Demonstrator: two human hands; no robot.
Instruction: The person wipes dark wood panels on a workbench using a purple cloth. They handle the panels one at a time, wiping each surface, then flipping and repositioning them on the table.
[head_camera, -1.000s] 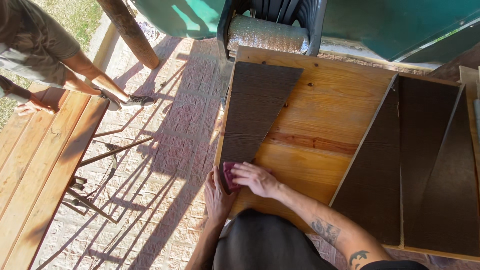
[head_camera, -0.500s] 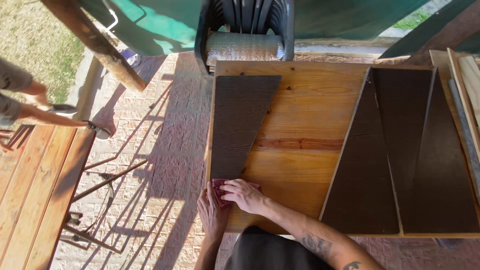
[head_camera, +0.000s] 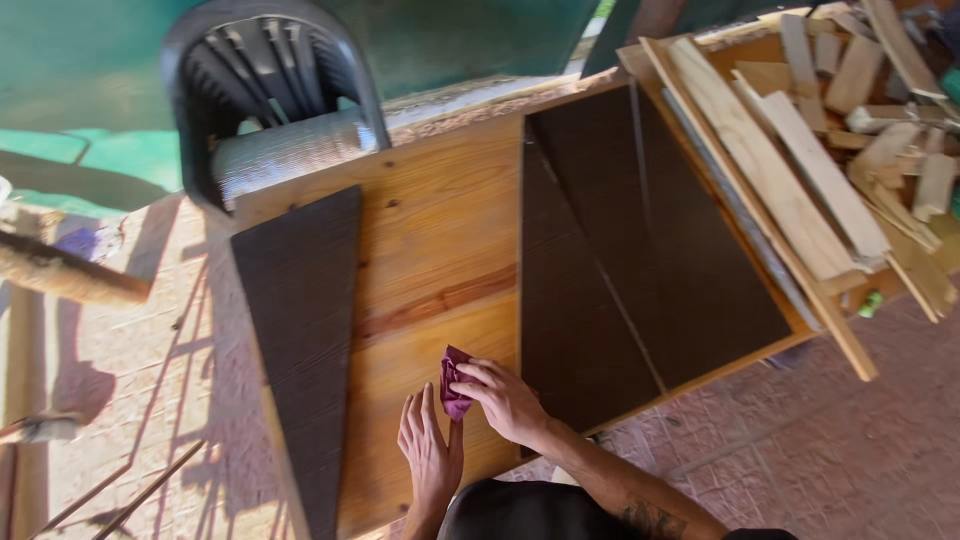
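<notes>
Near the front edge of the wooden tabletop (head_camera: 440, 230), the right hand (head_camera: 508, 402) pinches a crumpled purple cloth (head_camera: 454, 388) between curled fingers, pressing it onto the bare wood. Just beside it, the left hand (head_camera: 430, 456) lies flat, fingers together. A dark triangular panel (head_camera: 300, 330) lies toward the left edge; dark panels (head_camera: 640, 250) cover the right side.

Right hand (head_camera: 508, 400) pinches a purple cloth (head_camera: 455, 385) against the wooden tabletop (head_camera: 440, 230); left hand (head_camera: 430, 455) lies flat beside the cloth, between two dark triangular panels (head_camera: 300, 330).
</notes>
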